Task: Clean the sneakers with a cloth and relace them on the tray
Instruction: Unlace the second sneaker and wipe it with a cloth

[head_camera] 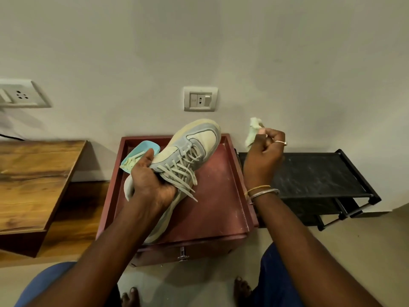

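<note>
Item count: one sneaker (pixel 197 138), one cloth (pixel 252 134), one tray (pixel 221 196), two hands. The sneaker is pale cream with grey-blue panels. It is held above the tray, tilted, with the toe toward the tray's far edge and the heel toward its near left corner. One set of laces (pixel 179 171) is threaded through the eyelets, and the loose ends hang over the tray floor. The left hand (pixel 148 180) grips the sneaker at the collar, fingers curled round its side and thumb raised along the upper. One light-blue object (pixel 143 149) lies at the tray's far left corner, partly hidden by that hand, so it cannot be identified. The right hand (pixel 263 154) is outside the tray's right edge, raised level with the toe and apart from the sneaker. Its fingers are curled and pinch the crumpled pale cloth, which projects above the knuckles. One ring (pixel 281 142) and several bracelets (pixel 263 191) are on this hand and wrist. The tray is red-brown with a raised rim. Its right half is bare floor, open between the sneaker and the right rim. The tray sits on a unit with one metal handle (pixel 182 253) at the front. One black rack (pixel 314 173) stands just right of the tray, and one wooden table (pixel 33 173) stands to its left. Two wall sockets are behind it: one (pixel 200 99) directly above the far edge, one (pixel 20 94) far left.
</note>
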